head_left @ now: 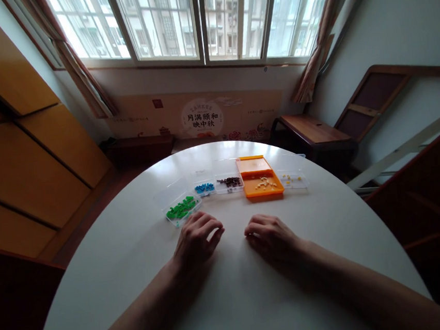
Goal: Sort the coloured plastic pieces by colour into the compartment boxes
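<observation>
My left hand [197, 234] and right hand [269, 233] rest on the white counter [241, 303], well apart, neither visibly holding anything. The left fingers curve loosely, thumb and forefinger close at their ends, though I can't tell whether they touch; the right fingers are curled, and I can't tell what their inner side does. Beyond them the boxes stand in a row, lids open: green pieces [182, 207] just beside my left hand, then blue pieces [204, 188], dark brown pieces [231, 182], pale pieces [265, 183] in the orange box [264, 195], and yellow pieces [293, 179] at the right end. So the opening and setting out look done to me. The pieces appear loose, grouped by colour; I make out none joined, so handling them seems not yet begun.
</observation>
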Motion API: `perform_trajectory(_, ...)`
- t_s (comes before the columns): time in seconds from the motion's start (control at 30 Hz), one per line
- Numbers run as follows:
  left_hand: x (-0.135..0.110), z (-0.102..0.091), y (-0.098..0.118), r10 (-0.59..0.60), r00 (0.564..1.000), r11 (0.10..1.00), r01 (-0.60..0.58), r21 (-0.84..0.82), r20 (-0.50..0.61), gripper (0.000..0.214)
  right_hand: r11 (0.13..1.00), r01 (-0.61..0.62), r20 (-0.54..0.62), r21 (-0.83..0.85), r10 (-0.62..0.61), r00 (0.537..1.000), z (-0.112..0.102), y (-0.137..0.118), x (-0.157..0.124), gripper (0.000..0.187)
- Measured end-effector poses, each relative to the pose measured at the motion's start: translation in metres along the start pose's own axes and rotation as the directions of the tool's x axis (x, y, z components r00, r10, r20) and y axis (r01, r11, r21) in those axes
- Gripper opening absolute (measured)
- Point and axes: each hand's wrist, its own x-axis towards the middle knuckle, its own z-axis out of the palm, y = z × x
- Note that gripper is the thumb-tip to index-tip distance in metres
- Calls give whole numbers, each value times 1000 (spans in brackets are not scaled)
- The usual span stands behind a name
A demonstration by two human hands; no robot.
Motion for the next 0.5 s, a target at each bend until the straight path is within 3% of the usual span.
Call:
perform_trajectory(0.13, -2, -6, 0, -35, 993, 994, 46, 100, -111, 9, 1000, -24, -25, -9, 23, 999, 0, -3, -2, 11)
perform_trajectory(0.23, 4, -20, -6, -122, 956, 938, 199, 283, -267, 35, 999, 2, -73, -45, -6, 997, -8, 0, -2, 9)
perform_trajectory(0.3, 9, -32, -13, -225, 908, 856, 358, 373, -354, 68, 994, 11, -145, -108, -26, 989, -23, 10, 2, 14)
perform_trajectory(0.4, 11, -45, -28, -345, 891, 771, 448, 453, -294, 100, 968, -146, -343, -206, 68, 937, -61, 42, 11, 29)
perform_trajectory(0.47, 9, -49, -39, -400, 890, 742, 454, 494, -217, 105, 900, -321, -394, -295, 192, 899, -88, 71, 17, 57)
perform_trajectory(0.5, 7, -51, -43, -414, 892, 733, 446, 513, -183, 104, 852, -387, -365, -352, 256, 895, -100, 86, 19, 77)
